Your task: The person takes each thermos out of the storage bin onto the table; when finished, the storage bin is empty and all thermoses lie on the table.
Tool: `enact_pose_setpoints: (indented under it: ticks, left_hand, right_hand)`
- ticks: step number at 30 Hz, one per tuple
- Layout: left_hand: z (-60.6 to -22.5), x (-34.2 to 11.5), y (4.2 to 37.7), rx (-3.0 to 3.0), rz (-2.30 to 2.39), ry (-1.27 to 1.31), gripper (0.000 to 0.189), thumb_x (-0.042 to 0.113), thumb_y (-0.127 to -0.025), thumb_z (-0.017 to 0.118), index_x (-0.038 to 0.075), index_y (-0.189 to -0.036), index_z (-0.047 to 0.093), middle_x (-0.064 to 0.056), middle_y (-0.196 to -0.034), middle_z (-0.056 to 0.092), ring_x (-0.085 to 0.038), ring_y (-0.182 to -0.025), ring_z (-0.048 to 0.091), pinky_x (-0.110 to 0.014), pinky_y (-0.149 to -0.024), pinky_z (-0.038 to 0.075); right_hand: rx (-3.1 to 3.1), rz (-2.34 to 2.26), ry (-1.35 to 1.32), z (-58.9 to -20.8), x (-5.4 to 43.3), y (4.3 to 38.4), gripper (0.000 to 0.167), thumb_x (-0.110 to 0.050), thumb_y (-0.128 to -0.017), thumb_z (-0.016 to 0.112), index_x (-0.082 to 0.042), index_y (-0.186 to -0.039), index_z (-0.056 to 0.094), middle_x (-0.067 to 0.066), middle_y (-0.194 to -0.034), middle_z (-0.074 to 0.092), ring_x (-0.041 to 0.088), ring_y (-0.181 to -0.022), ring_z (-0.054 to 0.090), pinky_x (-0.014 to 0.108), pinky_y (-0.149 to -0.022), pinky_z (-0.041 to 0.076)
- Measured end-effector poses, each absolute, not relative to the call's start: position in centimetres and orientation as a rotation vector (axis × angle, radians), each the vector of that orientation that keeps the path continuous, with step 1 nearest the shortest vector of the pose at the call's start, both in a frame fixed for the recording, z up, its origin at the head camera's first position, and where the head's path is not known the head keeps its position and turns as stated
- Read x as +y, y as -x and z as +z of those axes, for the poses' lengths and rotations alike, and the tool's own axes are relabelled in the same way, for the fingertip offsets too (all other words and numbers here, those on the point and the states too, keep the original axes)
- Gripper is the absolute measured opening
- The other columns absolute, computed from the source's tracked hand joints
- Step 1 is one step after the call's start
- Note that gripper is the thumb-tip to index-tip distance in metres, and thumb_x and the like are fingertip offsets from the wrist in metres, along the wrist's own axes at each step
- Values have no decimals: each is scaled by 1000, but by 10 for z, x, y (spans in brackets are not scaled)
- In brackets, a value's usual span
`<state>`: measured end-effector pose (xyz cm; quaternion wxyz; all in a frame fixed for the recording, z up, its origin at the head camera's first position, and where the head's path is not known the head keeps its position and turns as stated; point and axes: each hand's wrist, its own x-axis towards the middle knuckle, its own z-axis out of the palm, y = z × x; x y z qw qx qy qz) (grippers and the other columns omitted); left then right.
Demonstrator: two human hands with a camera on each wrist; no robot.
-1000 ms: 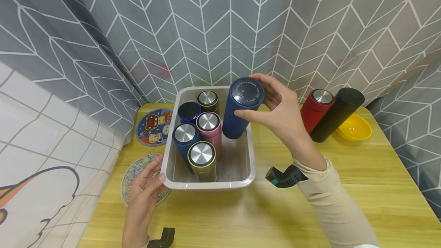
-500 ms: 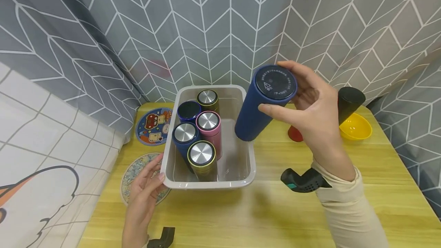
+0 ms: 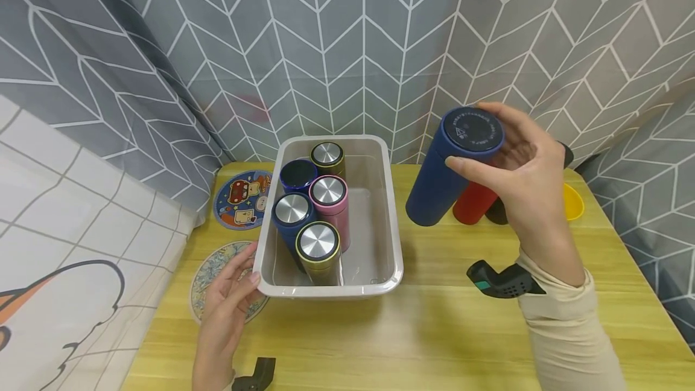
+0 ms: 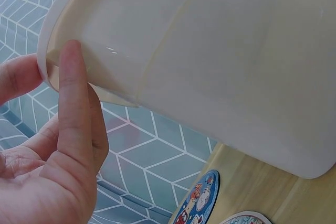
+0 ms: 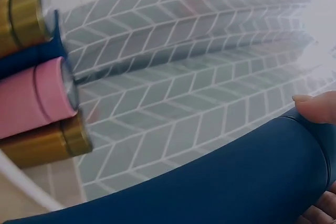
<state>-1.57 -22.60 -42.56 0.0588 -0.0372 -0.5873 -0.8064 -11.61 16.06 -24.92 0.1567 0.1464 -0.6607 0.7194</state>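
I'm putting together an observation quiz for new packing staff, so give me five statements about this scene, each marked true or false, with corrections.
1. The right hand holds a blue bottle. True.
2. The left hand rests flat on the table. False: it holds the bin at its near left corner.
3. Five bottles show inside the bin. True.
4. The blue bottle in the right hand is inside the bin. False: it is outside, to the bin's right.
5. The yellow bowl is partly hidden by the right hand. True.
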Motion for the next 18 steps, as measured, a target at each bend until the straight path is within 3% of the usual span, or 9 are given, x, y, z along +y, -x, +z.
enact_pose_setpoints:
  ticks: [12, 18]
  left_hand:
    - [-426, -227, 16, -1782, -2443, 158, 48, -11, -99, 41, -6, -147, 42, -3, -121, 64, -11, -103, 69, -23, -82, 62]
    - [-426, -227, 16, -1778, -2446, 174, 48, -11, -100, 40, -6, -147, 42, -4, -122, 64, -11, -105, 69, -23, -82, 62]
  right_hand:
    - [-2277, 1760, -120, -293, 174, 142, 65, -10, -75, 88, -17, -134, 62, -8, -120, 72, 5, -105, 68, 8, -89, 54]
    - [-2485, 1608, 55, -312, 177, 159, 67, -31, -79, 86, -23, -139, 57, 1, -137, 66, 6, -117, 64, 8, -95, 51]
